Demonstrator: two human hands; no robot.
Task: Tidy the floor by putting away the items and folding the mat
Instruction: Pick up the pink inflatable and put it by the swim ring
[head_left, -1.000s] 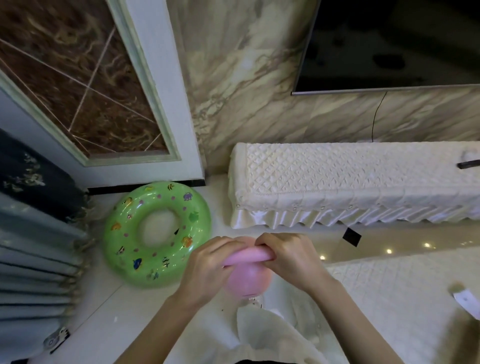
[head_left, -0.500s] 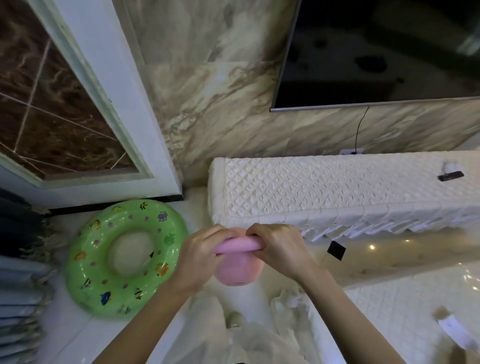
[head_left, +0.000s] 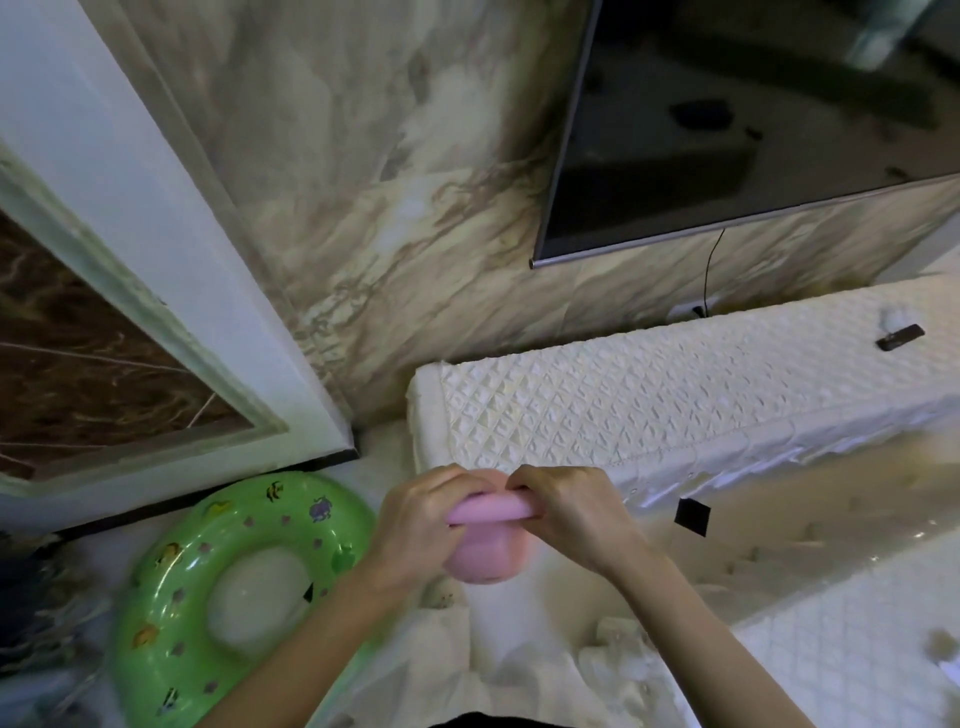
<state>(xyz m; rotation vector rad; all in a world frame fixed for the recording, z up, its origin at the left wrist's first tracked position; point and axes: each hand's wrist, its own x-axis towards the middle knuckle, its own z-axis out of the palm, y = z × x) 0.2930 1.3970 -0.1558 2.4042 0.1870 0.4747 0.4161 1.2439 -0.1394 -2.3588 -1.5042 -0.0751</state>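
A pink kettlebell (head_left: 483, 558) hangs in the air in front of me, held by its handle. My left hand (head_left: 415, 525) grips the handle's left end and my right hand (head_left: 566, 512) grips its right end. It hovers just before the near left corner of a low cabinet under a white quilted cover (head_left: 649, 400). A green inflatable swim ring (head_left: 234, 587) with cartoon prints lies on the floor to the left. A white quilted mat (head_left: 831, 649) spreads over the floor at lower right.
A wall-mounted dark TV screen (head_left: 753, 114) hangs above the cabinet on a marble wall. A small dark object (head_left: 901, 336) lies on the cabinet top at the right. A white door frame (head_left: 171, 270) and grey curtains (head_left: 31, 613) are at left. Glossy floor tiles surround the mat.
The view has swung left and closer to the cabinet. Both hands keep the same grip on the pink kettlebell, now nearer the cabinet's corner.
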